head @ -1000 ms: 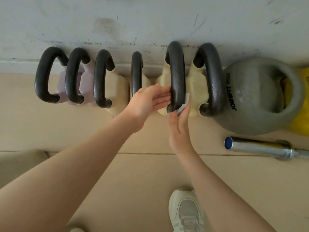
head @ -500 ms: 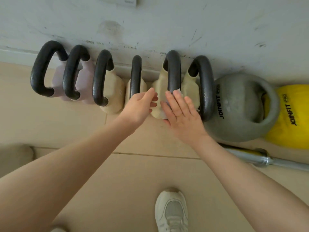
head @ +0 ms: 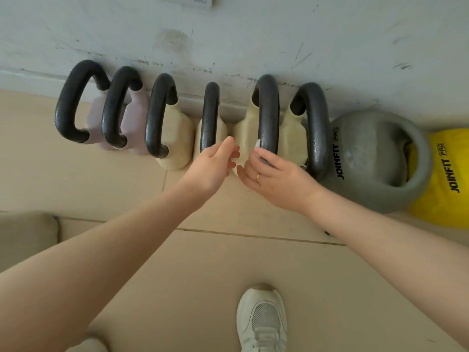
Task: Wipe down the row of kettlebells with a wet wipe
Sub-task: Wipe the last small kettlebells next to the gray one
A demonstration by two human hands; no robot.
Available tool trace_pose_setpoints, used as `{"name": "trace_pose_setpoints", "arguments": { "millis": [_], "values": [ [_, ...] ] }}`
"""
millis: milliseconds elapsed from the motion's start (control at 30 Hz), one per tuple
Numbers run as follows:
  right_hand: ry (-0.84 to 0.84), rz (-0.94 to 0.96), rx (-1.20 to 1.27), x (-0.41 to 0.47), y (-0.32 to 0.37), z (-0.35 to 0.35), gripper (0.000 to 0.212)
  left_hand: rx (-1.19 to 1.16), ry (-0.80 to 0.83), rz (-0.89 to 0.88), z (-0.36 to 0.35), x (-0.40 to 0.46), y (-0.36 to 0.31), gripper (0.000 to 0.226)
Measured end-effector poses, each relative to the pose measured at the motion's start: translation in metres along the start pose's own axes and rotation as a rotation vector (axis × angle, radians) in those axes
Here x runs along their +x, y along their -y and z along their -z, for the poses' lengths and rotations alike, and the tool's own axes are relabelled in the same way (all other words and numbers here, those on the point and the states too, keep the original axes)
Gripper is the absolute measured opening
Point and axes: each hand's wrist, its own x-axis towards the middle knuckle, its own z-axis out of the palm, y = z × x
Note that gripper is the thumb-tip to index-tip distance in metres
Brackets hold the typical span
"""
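A row of kettlebells stands against the wall: two lilac ones (head: 134, 118) on the left, then several cream ones with black handles. My right hand (head: 275, 175) grips a white wet wipe (head: 257, 144), of which only a sliver shows, at the near base of the handle of the fifth kettlebell (head: 243, 133). Its fingers curl over the wipe and hide most of it. My left hand (head: 212, 165) rests with loosely bent fingers against the cream side of that same kettlebell, between its handle and the fourth kettlebell (head: 210, 115).
A large grey JOINFIT kettlebell (head: 365, 158) and a yellow one (head: 446, 174) continue the row to the right. A scuffed white wall (head: 253, 39) backs the row. My white shoe (head: 261, 318) stands on the beige tiled floor below.
My right hand has slid down from lying flat over the fifth kettlebell and curled round the wipe at the handle's near base. The left hand has barely moved.
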Motion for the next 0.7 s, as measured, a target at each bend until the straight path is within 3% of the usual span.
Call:
{"name": "trace_pose_setpoints", "arguments": {
  "millis": [167,300,400,600,700],
  "values": [
    [-0.112,-0.1,0.119,0.016,-0.015,0.006,0.019,-0.053,-0.005,0.05,-0.004,0.001,0.0,0.041],
    [-0.039,-0.02,0.117,0.009,-0.005,0.011,0.038,-0.032,0.004,0.065,-0.003,0.001,0.002,0.044],
    [-0.077,0.026,0.121,0.011,-0.025,0.008,0.032,-0.027,0.008,0.052,-0.001,0.002,0.0,0.043],
    [-0.1,-0.333,0.307,0.023,-0.02,0.01,0.031,-0.071,0.035,0.07,-0.004,0.002,-0.005,0.044],
    [-0.026,-0.378,0.288,0.01,0.001,0.016,0.036,-0.089,0.028,0.07,-0.004,0.003,-0.009,0.043]
  ]
}}
